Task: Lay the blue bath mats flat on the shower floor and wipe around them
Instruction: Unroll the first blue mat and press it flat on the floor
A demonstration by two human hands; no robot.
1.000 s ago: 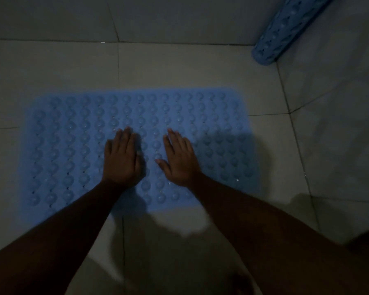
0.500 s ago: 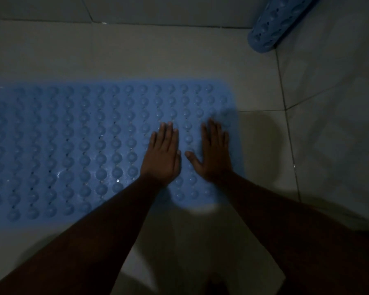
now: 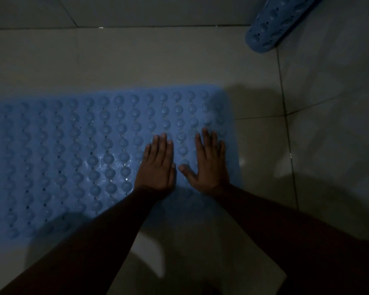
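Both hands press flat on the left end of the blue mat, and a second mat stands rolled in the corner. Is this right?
Not quite. In the head view the left hand and right hand press flat on the right end of the blue mat, not the left. The second mat is rolled in the corner.

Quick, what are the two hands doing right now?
Left hand: open, flat on the blue mat, holding nothing.
Right hand: open, fingers spread, flat near the mat's right end, holding nothing.

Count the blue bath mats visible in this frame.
2. One flat mat lies spread on the tiled floor under both hands, running off the left edge. One rolled mat leans in the upper right corner, partly cut off. Others may lie out of view.
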